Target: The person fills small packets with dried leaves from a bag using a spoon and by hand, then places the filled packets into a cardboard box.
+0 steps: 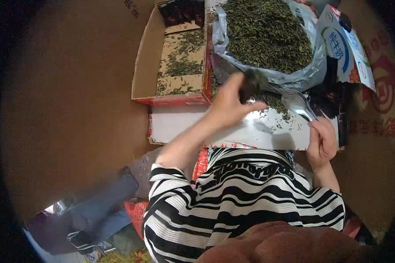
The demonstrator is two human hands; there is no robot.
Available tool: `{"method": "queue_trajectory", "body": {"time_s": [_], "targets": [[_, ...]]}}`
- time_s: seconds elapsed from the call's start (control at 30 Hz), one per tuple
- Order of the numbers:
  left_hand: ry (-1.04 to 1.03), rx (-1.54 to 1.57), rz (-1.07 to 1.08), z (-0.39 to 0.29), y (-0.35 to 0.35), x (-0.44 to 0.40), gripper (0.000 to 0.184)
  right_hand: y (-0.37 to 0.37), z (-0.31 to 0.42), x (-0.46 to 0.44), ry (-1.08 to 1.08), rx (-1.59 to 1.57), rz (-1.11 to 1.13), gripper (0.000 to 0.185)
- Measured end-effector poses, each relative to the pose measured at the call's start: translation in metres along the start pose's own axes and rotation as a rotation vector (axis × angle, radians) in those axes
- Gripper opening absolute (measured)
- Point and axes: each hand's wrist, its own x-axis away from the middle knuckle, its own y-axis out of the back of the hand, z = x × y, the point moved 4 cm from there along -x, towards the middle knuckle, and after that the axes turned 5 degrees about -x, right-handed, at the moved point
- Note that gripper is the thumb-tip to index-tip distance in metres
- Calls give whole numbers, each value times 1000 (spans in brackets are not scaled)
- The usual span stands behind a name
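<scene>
My left hand [232, 101] is blurred by motion above the white box top. Its thumb and fingers curve around a dark packet [251, 85], whose details are smeared. My right hand [323, 139] grips the handle of a metal spoon [297, 104], with the bowl pointing up and left. Behind both hands, a clear plastic bag [309, 76] is filled with dried green tea leaves [270, 37]. Loose leaves lie scattered on the white box top [232, 132] beneath the spoon and the packet.
An open cardboard box [145, 65] stands left of the bag, with loose leaves on its floor and dark packets at its far end. Black glossy packets [329, 98] lie at the right. A milk carton box [344, 48] stands behind them. Clothes [103, 197] lie lower left.
</scene>
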Motion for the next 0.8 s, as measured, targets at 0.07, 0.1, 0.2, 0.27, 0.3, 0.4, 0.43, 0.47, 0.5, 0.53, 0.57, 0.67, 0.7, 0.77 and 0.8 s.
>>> {"method": "queue_trajectory", "body": {"time_s": [0.07,0.1,0.2,0.27,0.3,0.4,0.43,0.47,0.5,0.53,0.57,0.67,0.7,0.77,0.8], "targets": [[6,1,-120,-4,44,-28,62,1,-11,11,-139,-21,4,17],[-53,6,-234,-10,69,-46,61,-2,-16,21,-135,-23,3,17],[-111,-52,-451,15,133,-113,60,-31,-43,60,-366,-146,172,10],[-171,-251,-554,54,162,-155,61,-48,-55,82,-387,-138,237,8],[-175,-255,-563,65,164,-164,61,-57,-65,97,-425,-170,251,7],[-105,-337,-587,112,174,-196,69,-63,-70,103,-413,-176,270,7],[-103,-308,-585,151,176,-215,72,-64,-70,102,-378,-144,279,7],[-102,-277,-580,188,178,-234,76,-65,-71,104,-373,-141,272,7],[-100,-245,-574,196,178,-245,80,-66,-72,106,-358,-149,258,8],[-109,-245,-577,204,178,-255,80,-67,-74,107,-342,-156,244,8],[-13,-306,-545,209,172,-259,83,-68,-76,106,-336,-152,239,8],[188,-429,-474,221,160,-266,88,-69,-77,104,-377,-139,236,12],[227,-467,-442,225,157,-269,89,-70,-79,104,-379,-138,235,12],[309,-545,-371,234,150,-277,92,-69,-81,105,-380,-134,240,13],[315,-547,-363,240,147,-282,92,-70,-81,105,-381,-135,246,14]]}}
